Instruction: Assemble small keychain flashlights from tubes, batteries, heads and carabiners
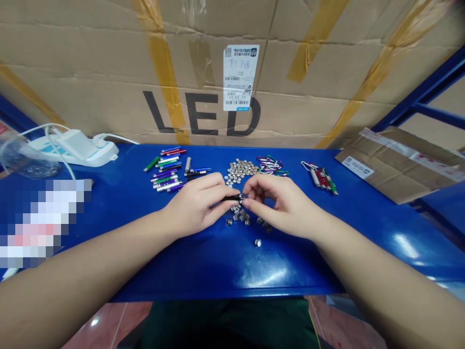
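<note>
Two bare hands meet over a smooth, glossy blue table (203, 276). The left hand (198, 206) pinches a slim black tube (231, 198) between thumb and fingers; the right hand (281, 203) closes its thumb and fingertips on the tube's metallic end. The tube lies crosswise, bridging both grips. Below and behind the fingers are small, shiny metal pieces (241, 216), and nearer the person, one rounded silver piece (257, 243). Beyond the hands spread flat, round, coin-like metal discs (241, 169), with looped, colourful metal clips (271, 165) just to their right. Left of the discs lie slender metallic tubes (167, 177) in purple, green, blue and red. Farther right, similar tubes with clips (323, 180) sit beside a taped cardboard box (395, 167), its contents hidden. A white plastic power strip (82, 149) rests at far left. Creased cardboard (109, 87) lettered "LED" stands behind.
</note>
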{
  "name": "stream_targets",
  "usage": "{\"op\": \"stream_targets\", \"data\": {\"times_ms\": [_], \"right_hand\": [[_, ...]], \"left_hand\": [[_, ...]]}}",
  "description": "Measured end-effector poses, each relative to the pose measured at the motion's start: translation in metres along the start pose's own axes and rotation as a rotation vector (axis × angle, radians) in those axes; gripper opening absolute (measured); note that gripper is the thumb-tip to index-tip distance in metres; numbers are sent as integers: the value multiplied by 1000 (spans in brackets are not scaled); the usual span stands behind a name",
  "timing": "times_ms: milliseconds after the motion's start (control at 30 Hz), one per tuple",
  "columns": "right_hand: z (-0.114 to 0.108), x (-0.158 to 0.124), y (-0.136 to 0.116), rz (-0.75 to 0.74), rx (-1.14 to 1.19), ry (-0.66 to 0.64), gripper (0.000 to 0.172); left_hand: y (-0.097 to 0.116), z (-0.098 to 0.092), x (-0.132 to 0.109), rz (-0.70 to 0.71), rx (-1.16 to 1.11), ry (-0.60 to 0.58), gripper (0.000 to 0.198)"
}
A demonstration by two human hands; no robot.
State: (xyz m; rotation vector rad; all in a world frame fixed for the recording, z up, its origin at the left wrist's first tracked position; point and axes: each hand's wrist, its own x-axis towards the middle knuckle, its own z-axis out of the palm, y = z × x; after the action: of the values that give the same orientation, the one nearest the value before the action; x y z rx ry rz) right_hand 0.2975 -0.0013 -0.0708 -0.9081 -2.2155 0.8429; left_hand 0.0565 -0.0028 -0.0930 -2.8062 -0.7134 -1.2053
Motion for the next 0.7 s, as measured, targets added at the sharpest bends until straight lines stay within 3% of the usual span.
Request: {"op": "stream_targets", "data": {"times_ms": [67,133,400,533,700], "right_hand": [[-2,-1,-1,-98,-83,1,8],[-1,0,0,-89,-86,6,10],[11,5,3,487,681,-111,39],[9,7,-1,616,953,-148,44],[9,8,-4,701,1043,-165,46]], "left_hand": [[0,0,0,-3,-3,1,17],[0,1,0,4,-1,2,17],[-1,1,-1,62,48,-8,16],[0,0,0,90,82,-1,15],[0,0,0,140,130,2,14]]}}
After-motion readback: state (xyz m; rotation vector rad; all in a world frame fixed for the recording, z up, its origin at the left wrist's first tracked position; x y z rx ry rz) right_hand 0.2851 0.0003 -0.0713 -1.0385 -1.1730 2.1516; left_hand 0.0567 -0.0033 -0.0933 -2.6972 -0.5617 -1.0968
